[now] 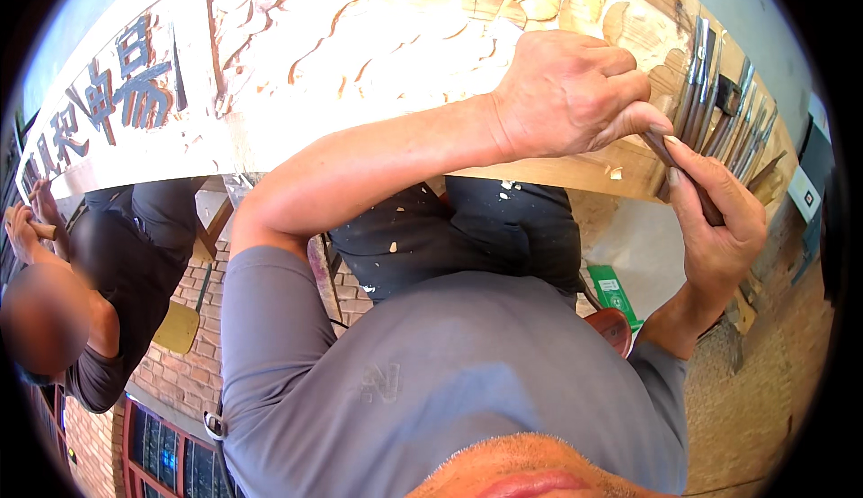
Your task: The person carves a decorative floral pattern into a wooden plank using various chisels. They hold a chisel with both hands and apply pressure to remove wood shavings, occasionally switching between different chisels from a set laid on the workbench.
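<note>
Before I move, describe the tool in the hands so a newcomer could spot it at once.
Follow the long pale carved board rightward to the row of slim tools. Just this side of them, the left hand and right hand meet on a dark brown, stick-like tool. Unlike its neighbours, which lie side by side, it is held between two hands.

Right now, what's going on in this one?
A person sits at a pale carved wooden panel, both hands on a brown wooden handle: the right hand grips its lower part, the left hand closes at its upper end. The far end is hidden. A row of slim tools lies at the right. At the far left, another person holds a light wooden object beside the panel.
</note>
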Demonstrator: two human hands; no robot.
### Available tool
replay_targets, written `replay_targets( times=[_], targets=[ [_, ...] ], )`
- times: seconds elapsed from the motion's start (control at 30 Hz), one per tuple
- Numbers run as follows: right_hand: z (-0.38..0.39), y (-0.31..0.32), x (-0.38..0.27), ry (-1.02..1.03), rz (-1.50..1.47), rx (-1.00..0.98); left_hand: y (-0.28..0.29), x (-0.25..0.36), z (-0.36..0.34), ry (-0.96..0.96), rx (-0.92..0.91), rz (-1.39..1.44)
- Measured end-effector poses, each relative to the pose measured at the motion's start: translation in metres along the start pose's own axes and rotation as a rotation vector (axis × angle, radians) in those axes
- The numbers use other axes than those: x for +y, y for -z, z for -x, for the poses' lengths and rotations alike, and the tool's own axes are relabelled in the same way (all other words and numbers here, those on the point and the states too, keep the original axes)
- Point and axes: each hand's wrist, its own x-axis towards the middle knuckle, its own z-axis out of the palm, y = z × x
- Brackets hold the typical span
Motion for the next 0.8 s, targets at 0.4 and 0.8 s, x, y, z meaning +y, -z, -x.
replay_targets(
  times=[0.4,0.8],
  targets=[
    [0.028,-0.008,-0.005,0.232,0.067,0.040,0.017,0.000,0.003,-0.297,0.021,0.033],
    [0.068,-0.046,-0.015,-0.171,-0.052,0.152,0.014,-0.002,0.009,-0.213,-0.155,0.112]
  ],
)
